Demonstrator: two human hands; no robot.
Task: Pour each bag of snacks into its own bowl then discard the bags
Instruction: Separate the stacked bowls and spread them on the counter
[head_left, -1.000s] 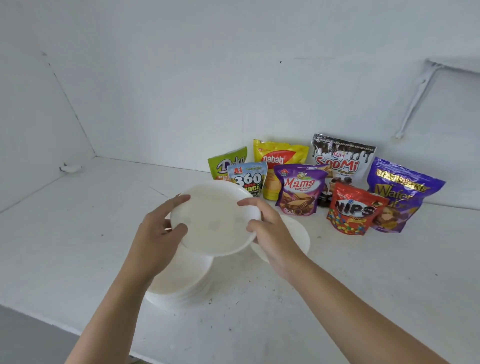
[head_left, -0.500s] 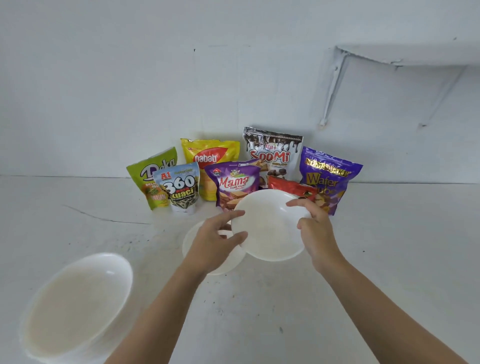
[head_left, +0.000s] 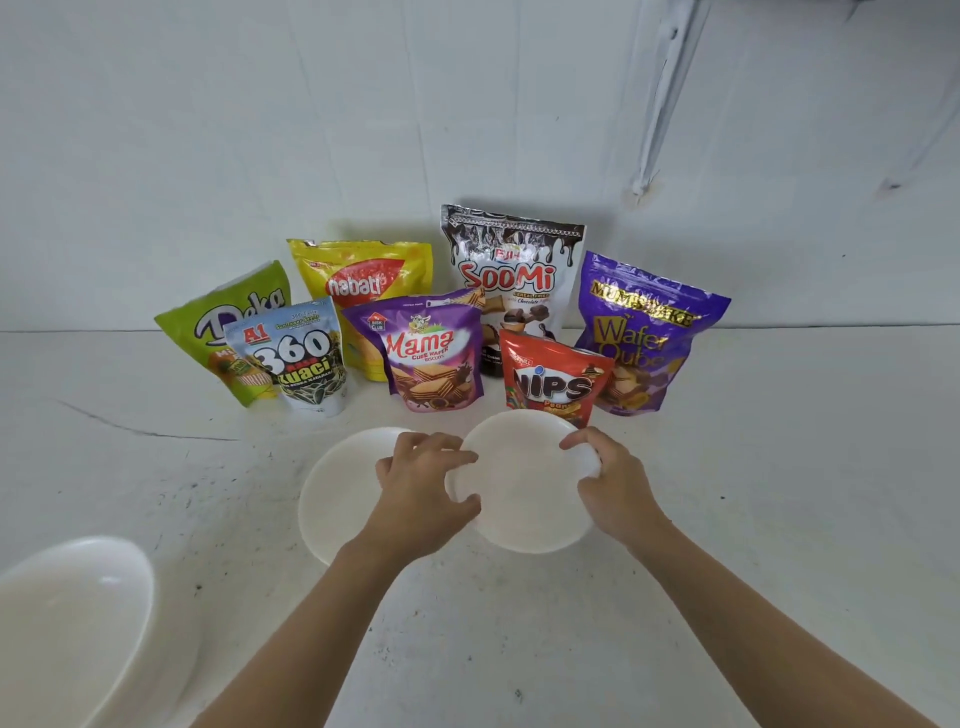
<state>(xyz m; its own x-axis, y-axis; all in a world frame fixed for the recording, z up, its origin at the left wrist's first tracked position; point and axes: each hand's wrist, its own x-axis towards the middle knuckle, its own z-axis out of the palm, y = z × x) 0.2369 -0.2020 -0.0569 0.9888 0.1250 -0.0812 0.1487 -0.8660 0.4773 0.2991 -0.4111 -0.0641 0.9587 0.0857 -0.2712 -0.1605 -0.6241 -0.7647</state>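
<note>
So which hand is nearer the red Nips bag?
Right. The right hand grips the bowl just in front of the Nips bag; the left hand holds its other side, farther left.

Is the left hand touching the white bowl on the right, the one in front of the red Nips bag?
Touching. The head view shows the left hand pinching the left rim of that bowl between fingers and thumb.

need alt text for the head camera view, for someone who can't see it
A person's left hand and right hand grip a round white plastic bowl by its rim, beside a second white bowl resting on the white table. Seven colourful snack bags stand behind against the white wall; another white bowl, blurred, sits at lower left.
</note>
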